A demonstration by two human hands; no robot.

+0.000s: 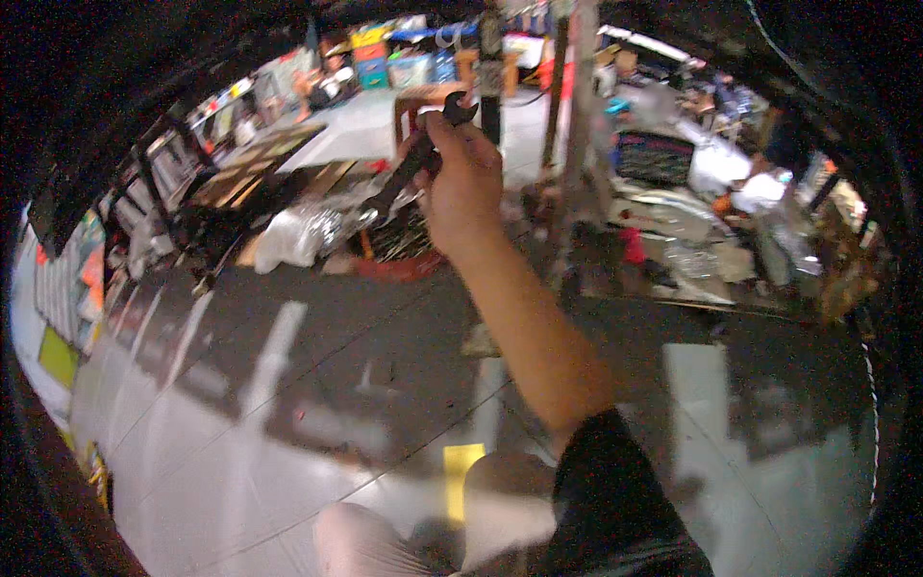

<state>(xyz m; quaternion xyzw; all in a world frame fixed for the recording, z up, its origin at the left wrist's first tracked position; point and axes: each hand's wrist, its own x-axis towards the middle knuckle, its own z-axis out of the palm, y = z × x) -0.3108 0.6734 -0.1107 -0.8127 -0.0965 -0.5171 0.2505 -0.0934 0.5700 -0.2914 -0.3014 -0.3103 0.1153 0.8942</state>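
Floor (221, 462); posts (490, 87) beyond right hand (464, 183)'s wrench (400, 181).

You wore a loose black sleeve (625, 500) on your right side, its wide hem (588, 430) ending around the elbow (579, 396). Your forearm (524, 317) was bare beyond it, tapering toward the hand, and your right hand (463, 183) was bare too. Your knees (358, 540) looked rounded, their covering too blurred to tell.
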